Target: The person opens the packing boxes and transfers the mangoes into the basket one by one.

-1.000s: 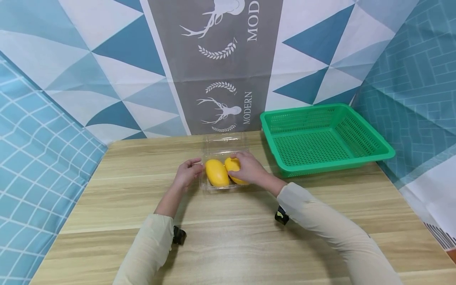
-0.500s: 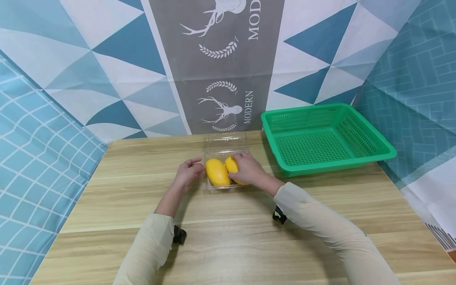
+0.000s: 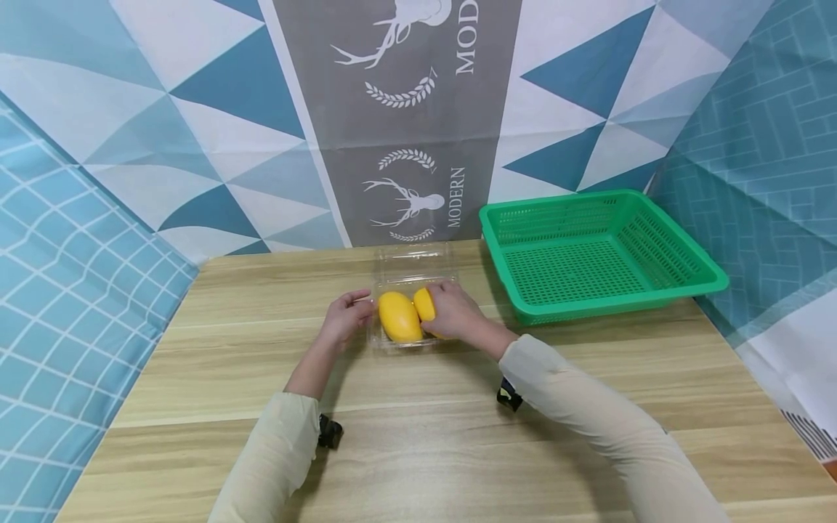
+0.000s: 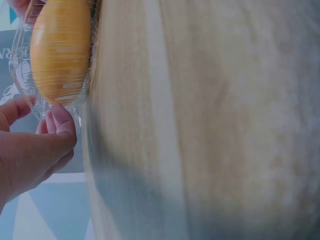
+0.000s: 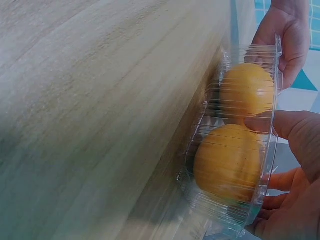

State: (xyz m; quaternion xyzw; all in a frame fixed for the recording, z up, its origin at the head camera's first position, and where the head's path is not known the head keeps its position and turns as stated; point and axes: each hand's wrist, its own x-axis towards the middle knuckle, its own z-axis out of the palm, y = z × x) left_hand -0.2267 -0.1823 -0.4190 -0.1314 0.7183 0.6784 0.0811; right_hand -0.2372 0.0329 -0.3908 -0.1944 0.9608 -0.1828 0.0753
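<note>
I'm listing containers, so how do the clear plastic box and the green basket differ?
The clear plastic box is see-through; the green basket is coloured, with perforated sides. The box is much smaller than the basket. The box holds two yellow fruits; the basket's floor is bare. The box has an open lid; the basket shows none. Both rest on the wooden table.

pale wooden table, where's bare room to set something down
Bare table: left of the left hand, and between the cream sleeves; the rectangular green plastic basket stands empty. Crowded: the open clear plastic box: two yellow oval fruits, the right hand gripping one.
</note>
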